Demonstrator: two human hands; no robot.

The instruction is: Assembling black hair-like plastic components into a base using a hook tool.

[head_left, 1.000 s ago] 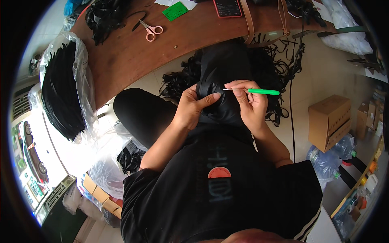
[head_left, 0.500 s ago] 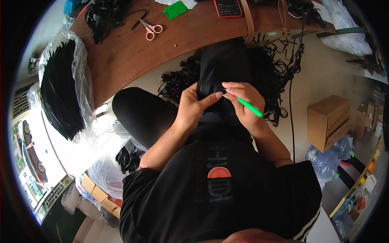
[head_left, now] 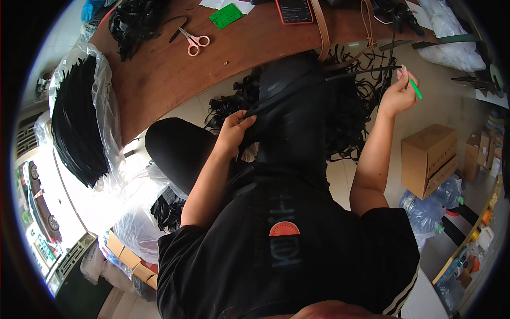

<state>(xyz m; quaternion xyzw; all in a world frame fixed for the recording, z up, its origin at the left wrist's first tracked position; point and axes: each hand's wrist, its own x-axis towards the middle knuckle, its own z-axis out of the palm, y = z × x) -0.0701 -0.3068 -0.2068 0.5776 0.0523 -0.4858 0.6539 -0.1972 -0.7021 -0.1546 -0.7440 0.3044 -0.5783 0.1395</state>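
One black strap (head_left: 361, 73) stretches between the two hands, which are well apart: the left hand (head_left: 234, 130) is pinched on its near end above the lap, and the right hand (head_left: 399, 94) has its fingertips at the far end. Its long axis runs left to right, slanting away toward the right. The right hand also grips one green tool (head_left: 415, 89), its butt pointing right and back toward the person. One pair of scissors (head_left: 191, 38) lies on the table (head_left: 159, 80).

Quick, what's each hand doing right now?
Left hand: closed, pinching black strips.
Right hand: closed, holding a green-handled tool and a strip's end.
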